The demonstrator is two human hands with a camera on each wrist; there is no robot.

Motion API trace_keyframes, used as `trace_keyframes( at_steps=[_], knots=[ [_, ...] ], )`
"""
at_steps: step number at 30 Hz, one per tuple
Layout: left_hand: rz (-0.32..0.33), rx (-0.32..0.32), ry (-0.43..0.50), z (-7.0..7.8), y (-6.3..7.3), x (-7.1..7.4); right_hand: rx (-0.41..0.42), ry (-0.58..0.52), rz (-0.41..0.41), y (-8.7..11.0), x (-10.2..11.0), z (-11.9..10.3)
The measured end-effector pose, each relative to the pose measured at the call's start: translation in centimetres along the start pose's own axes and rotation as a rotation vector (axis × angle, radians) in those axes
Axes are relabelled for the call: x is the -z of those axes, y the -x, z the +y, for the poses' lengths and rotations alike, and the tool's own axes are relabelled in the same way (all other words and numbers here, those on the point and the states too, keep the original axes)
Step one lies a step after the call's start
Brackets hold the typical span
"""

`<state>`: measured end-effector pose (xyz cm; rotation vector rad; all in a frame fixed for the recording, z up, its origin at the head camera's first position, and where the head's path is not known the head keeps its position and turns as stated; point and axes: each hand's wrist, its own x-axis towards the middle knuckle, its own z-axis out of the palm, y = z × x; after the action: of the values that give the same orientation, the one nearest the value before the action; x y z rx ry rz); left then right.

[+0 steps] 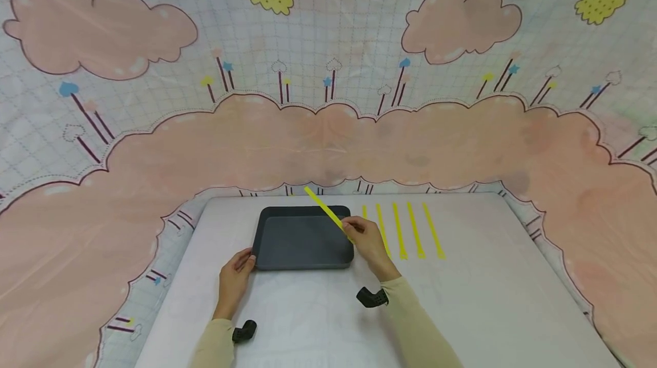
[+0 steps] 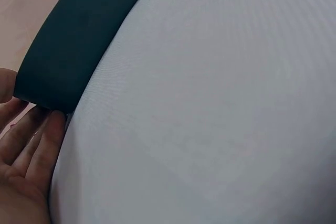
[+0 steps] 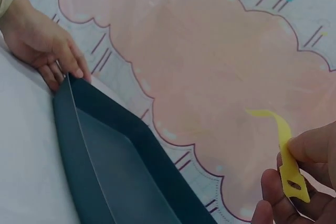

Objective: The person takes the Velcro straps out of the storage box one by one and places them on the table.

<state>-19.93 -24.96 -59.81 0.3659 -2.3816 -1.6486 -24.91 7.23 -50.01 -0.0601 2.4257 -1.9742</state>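
A dark grey rectangular tray (image 1: 303, 245) lies on the white table. My left hand (image 1: 234, 279) grips its near left corner; in the left wrist view the thumb is on one side of the tray wall (image 2: 73, 35) and the fingers touch the other. My right hand (image 1: 370, 248) pinches a yellow hook-and-loop cable tie (image 1: 323, 206) above the tray's right side. Seen from the right wrist, the tie (image 3: 286, 145) has its slotted wide end between thumb and fingers, while the thin end curves away.
Several more yellow cable ties (image 1: 397, 231) lie side by side on the table, right of the tray and partly behind the right hand. A patterned cloth (image 1: 328, 142) with pink clouds hangs behind the white table (image 1: 487, 288) and surrounds it.
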Motion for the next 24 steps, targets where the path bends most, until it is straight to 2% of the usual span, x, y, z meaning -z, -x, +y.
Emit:
trace_keyframes(
  at_steps=[13, 21, 24],
  knots=[
    [0.011, -0.011, 0.032, 0.4, 0.1, -0.1, -0.071, -0.077, 0.060, 1.1, 3.1, 1.4],
    [-0.032, 0.031, 0.053, 3.2, 1.0, 0.7, -0.072, -0.134, 0.105, 2.0, 5.2, 1.5],
    [-0.027, 0.007, 0.036, 2.3, 0.8, 0.5, -0.076, -0.146, 0.117, 2.3, 6.1, 1.8]
  ],
)
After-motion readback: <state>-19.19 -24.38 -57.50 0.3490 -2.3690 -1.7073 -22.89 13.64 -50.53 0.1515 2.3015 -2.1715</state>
